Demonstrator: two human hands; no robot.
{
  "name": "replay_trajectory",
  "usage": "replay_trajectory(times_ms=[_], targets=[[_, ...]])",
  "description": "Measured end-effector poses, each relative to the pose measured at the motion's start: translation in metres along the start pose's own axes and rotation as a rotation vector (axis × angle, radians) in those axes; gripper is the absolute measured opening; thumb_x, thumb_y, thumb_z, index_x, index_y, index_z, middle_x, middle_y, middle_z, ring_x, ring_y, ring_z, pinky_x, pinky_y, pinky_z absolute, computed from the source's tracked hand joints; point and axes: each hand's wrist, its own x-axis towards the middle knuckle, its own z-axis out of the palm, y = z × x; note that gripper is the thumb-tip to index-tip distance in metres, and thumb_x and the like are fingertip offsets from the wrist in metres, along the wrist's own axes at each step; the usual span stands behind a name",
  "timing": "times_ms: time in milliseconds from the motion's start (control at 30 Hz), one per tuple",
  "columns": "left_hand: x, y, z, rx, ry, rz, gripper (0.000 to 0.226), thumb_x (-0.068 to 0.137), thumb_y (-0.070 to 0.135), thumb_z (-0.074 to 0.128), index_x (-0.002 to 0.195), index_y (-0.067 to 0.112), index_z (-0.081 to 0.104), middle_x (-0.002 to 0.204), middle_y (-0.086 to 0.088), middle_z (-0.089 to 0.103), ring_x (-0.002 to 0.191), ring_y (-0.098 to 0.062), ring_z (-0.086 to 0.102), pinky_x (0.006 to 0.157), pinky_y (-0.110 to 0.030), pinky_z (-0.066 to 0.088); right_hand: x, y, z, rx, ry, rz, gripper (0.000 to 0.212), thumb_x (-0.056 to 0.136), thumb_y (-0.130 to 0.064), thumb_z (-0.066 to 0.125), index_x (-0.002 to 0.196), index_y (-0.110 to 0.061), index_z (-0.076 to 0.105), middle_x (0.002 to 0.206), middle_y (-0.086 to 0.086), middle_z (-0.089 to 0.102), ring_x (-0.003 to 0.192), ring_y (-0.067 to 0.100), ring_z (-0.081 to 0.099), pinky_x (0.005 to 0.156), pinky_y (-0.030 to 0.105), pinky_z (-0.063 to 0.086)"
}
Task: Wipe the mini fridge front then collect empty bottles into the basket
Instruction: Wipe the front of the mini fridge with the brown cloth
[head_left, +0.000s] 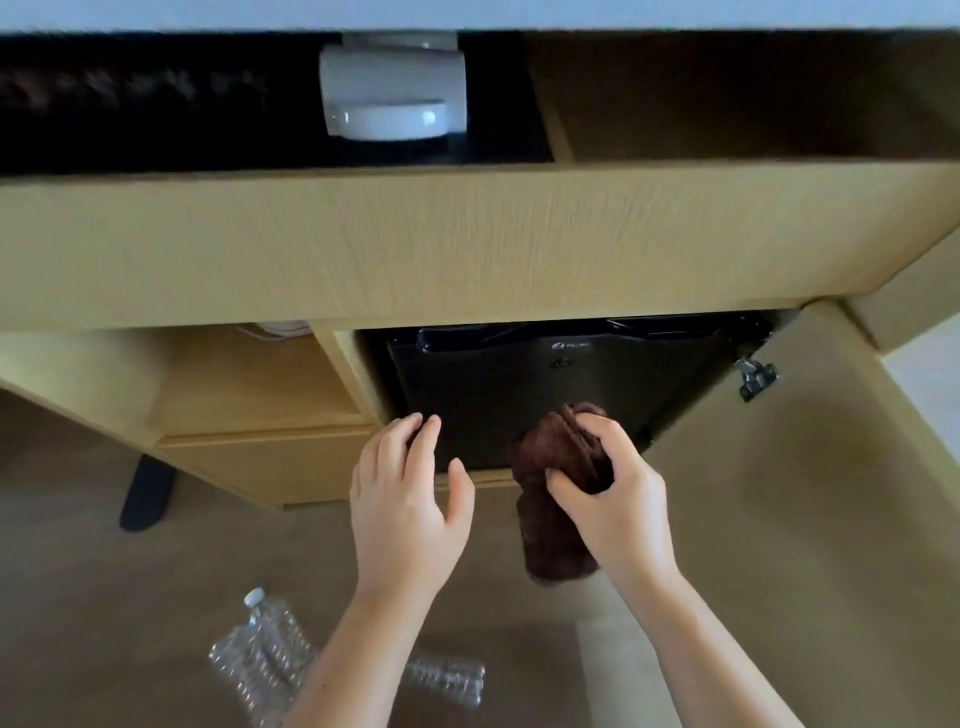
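One fridge (519, 395): black, set in a niche of the cabinet (467, 244), its front facing out and in plain reach.
Cloth (550, 540): brown, bunched; its upper part lies against the lower right of the fridge front, and the rest hangs below the bottom edge.
Right hand (618, 499): fingers and thumb curled round the cloth, gripping it at the fridge front.
Left hand (410, 509): fingers relaxed and spread, holding nothing; the fingertips are at the lower left corner of the front, though whether they touch it I cannot tell.
Step in hand: by my reading, the wipe of the front, low on the door.
Progress: early, I judge; the bottle step is not yet begun.
Bottles (265, 654): at least two, clear and crumpled, lying on the floor (156, 571) near the left forearm, well apart from the fridge.
Basket: not in view.
Hinge (756, 376): metal, just right of the fridge's upper corner.
White pot (395, 88): on the dark shelf above, out of the way.
Next move: likely calls for a flatter cloth pressed on the door and passes carried up toward the logo strip and across both edges, the left hand steadying the door if it swings.
Caution: the hanging tail of the cloth may drag on the cabinet's lower lip.
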Motion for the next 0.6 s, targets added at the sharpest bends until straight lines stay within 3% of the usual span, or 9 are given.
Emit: replay_trajectory(times_ms=[367, 600], targets=[[0.028, 0.058, -0.163, -0.039, -0.066, -0.104, 0.038, 0.084, 0.023, 0.046, 0.110, 0.000, 0.062, 0.107, -0.013, 0.063, 0.098, -0.032, 0.059, 0.081, -0.044, 0.050, -0.053, -0.158, -0.073, -0.015, -0.112, 0.066, 0.048, 0.074, -0.011, 0.071, 0.115, -0.030, 0.056, 0.096, -0.014, 0.061, 0.093, 0.012, 0.058, 0.084, 0.027, 0.047], [0.049, 0.072, -0.266, -0.098, -0.082, -0.029, 0.037, 0.084, 0.025, 0.047, 0.111, 0.003, 0.061, 0.108, -0.010, 0.062, 0.099, -0.029, 0.059, 0.081, -0.042, 0.051, -0.084, -0.255, -0.099, 0.019, -0.087, 0.041, 0.048, 0.073, -0.013, 0.073, 0.103, -0.044, 0.051, 0.088, -0.027, 0.057, 0.083, 0.000, 0.057, 0.071, 0.016, 0.042]])
